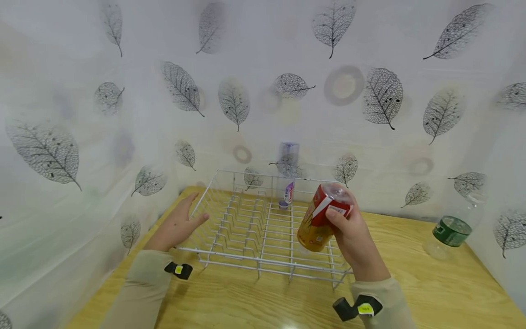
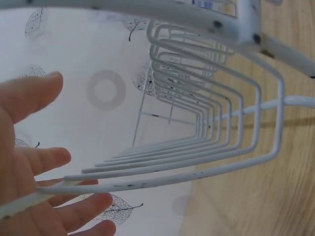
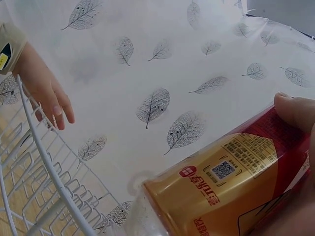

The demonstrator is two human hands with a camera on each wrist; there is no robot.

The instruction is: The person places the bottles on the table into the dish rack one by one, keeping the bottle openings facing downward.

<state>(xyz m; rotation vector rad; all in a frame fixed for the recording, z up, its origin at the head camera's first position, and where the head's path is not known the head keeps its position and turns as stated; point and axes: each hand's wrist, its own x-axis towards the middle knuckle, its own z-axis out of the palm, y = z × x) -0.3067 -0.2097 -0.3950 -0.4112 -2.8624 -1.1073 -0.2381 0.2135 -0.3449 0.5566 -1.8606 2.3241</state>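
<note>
One held bottle [image 1: 321, 221], two hands [image 1: 177, 225] [image 1: 356, 240].

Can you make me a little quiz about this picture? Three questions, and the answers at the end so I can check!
1. Pick one. What does the right hand hold?
A) a white plate
B) a bottle with a red and gold label
C) a wooden spoon

2. True or false? The clear bottle with a green label is outside the wire rack.

3. Fill the gap. The white sheet behind the rack is printed with dark ____.

Key: 1. B; 2. True; 3. leaves
</note>
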